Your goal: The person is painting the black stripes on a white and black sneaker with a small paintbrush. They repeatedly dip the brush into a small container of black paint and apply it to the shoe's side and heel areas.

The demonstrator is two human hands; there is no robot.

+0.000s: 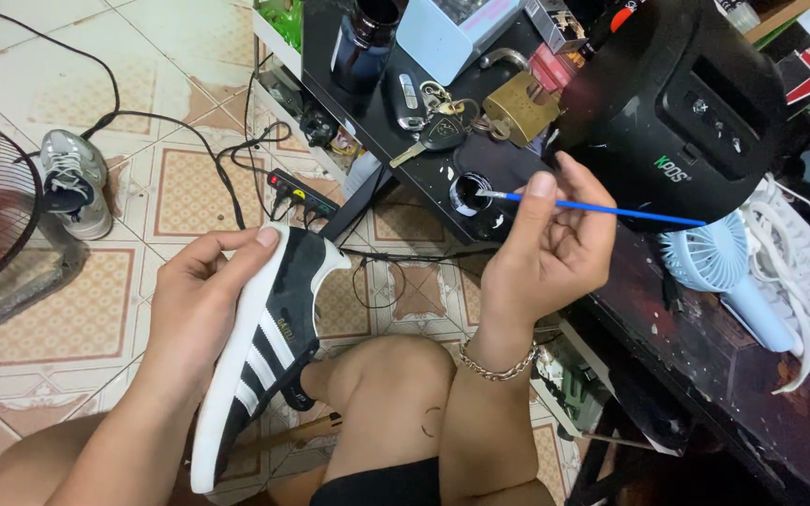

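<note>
Left hand (201,298) grips sneaker (264,347); right hand (544,245) (raised) pinches paintbrush (602,208).

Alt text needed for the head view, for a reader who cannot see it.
Seen from above, the left hand holds a black sneaker with white stripes while the right hand dips a thin blue paintbrush into a small paint pot on a cluttered dark table. Keys and a brass padlock lie nearby.
</note>
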